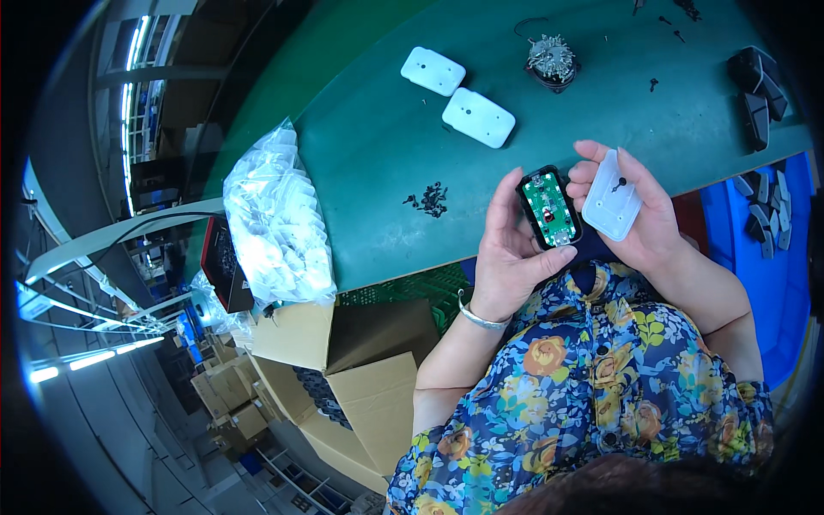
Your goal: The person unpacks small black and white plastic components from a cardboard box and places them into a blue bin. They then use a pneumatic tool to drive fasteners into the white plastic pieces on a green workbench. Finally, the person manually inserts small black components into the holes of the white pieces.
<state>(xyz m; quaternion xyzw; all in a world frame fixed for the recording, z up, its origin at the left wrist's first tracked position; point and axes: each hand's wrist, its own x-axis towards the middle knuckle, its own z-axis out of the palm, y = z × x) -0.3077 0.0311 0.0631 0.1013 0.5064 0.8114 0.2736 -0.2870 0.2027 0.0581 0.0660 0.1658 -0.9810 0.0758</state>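
Observation:
My left hand (512, 257) grips a small black casing (525, 190) with a green circuit board (549, 209) showing inside it. Close beside it, my right hand (645, 215) holds a translucent white plastic cover (611, 206), tilted, with a dark keyhole-shaped mark on it. The casing and the cover are apart. Both hands are in front of me at the near edge of the green table (378, 163). Beyond them lie two white plastic covers (479, 118), nearly corner to corner. A pile of small black parts (429, 200) lies left of my left hand.
A round holder bristling with small metal pieces (551, 60) stands at the back. Clear bags of white parts (279, 223) sit at the left edge. Black casings (755, 120) lie at right, above a blue bin (747, 275) with more casings. An open cardboard box (373, 412) stands below the table.

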